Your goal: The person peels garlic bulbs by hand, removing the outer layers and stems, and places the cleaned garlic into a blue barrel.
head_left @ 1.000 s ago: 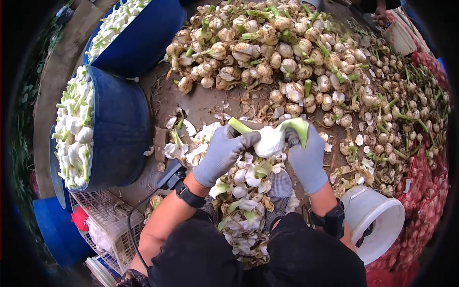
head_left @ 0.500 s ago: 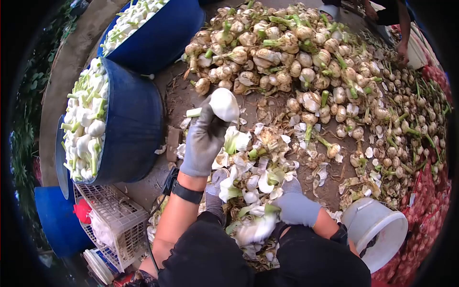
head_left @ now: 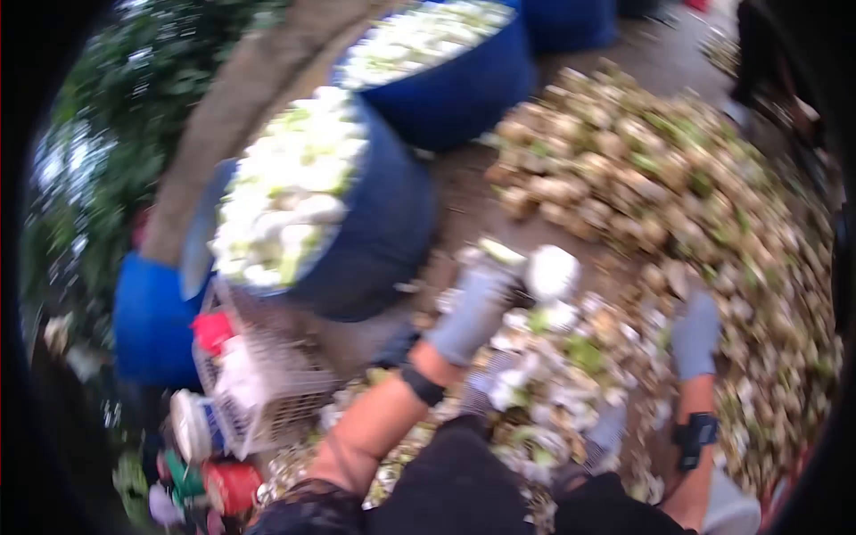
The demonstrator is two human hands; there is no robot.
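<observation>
My left hand [head_left: 477, 308], in a grey glove, is closed round a peeled white garlic bulb [head_left: 553, 273]; its cut green stem sticks out to the left. Over on the right, my gloved right hand [head_left: 696, 332] reaches to the near edge of a heap of unpeeled garlic [head_left: 615, 160]. Motion blur smears its fingers, and I cannot make out whether a bulb is in them. Between the two hands, pale and green peelings [head_left: 557, 374] cover the ground at my feet.
Two blue tubs, the nearer tub [head_left: 392, 214] and the farther tub [head_left: 464, 98], brim with peeled garlic. A white plastic crate [head_left: 276, 379] holds a red item. A white bucket [head_left: 731, 508] stands at lower right. Another person [head_left: 776, 71] is at upper right.
The view has swung left. My right hand has moved from the peelings by my knees out to the garlic heap. My left hand still holds the peeled bulb.
</observation>
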